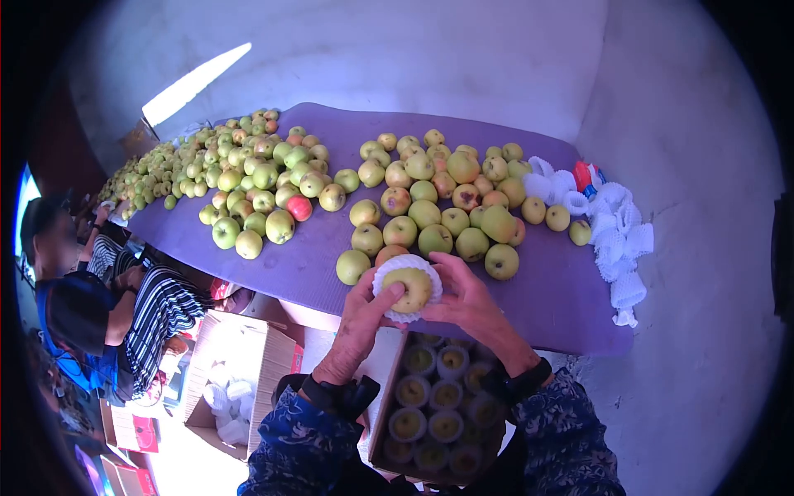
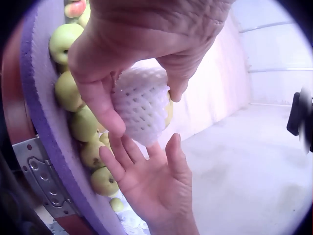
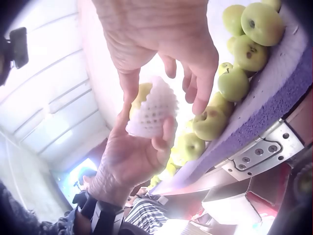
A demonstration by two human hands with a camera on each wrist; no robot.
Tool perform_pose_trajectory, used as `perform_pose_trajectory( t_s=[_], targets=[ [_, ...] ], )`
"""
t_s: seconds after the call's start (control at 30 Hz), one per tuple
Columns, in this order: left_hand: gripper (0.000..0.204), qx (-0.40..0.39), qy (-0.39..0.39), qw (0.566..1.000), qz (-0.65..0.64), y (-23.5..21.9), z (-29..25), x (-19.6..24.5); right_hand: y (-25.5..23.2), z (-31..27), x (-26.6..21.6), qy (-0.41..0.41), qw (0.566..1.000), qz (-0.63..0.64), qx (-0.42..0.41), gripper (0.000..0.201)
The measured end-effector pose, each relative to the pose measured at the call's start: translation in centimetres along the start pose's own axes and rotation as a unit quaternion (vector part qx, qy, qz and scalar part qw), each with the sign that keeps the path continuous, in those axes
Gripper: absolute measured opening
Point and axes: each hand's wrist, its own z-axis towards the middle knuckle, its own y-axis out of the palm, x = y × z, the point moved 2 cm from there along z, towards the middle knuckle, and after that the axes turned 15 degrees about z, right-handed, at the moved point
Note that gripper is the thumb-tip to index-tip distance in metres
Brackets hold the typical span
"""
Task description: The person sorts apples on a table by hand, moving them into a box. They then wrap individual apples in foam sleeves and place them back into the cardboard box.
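My left hand holds a yellow-green apple, its thumb on the fruit's face. A white foam net sleeve wraps round the apple's sides; in the right wrist view part of the yellow skin shows beside the foam. Close at the right of the apple is my right hand, its fingers parted and loosely bent. The left wrist view shows that right hand palm up, below the sleeve; whether its fingertips touch the foam I cannot tell.
Many apples lie on a purple-covered table. White foam sleeves are heaped at its right end. Below me a box holds sleeved apples. An open carton with white foam stands at lower left, near a seated person.
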Motion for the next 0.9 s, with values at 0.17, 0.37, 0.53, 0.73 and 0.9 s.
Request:
perform_pose_trajectory(
  t_s=[0.17, 0.37, 0.53, 0.73, 0.9],
  targets=[
    [0.062, -0.009, -0.004, 0.999, -0.043, 0.1, 0.0, 0.4, -0.5, 0.1, 0.8, 0.041, 0.997, 0.058, -0.016, 0.055],
    [0.063, -0.018, 0.039, 0.998, 0.044, 0.1, 0.2, -0.1, -1.6, 0.1, 1.4, 0.030, 0.996, 0.082, 0.001, 0.034],
    [0.062, -0.005, 0.046, 0.996, 0.074, 0.6, -0.3, 0.6, -1.7, 0.1, 1.8, 0.011, 0.998, 0.061, 0.022, 0.025],
    [0.057, -0.007, 0.001, 0.998, 0.059, 0.9, -0.3, 0.5, -1.1, -0.2, 1.2, -0.025, 0.997, -0.041, 0.068, 0.020],
    [0.057, -0.006, 0.032, 0.998, 0.050, 0.8, 0.1, -0.3, -1.3, -0.2, 1.3, -0.046, 0.996, -0.048, 0.057, 0.030]
  ],
)
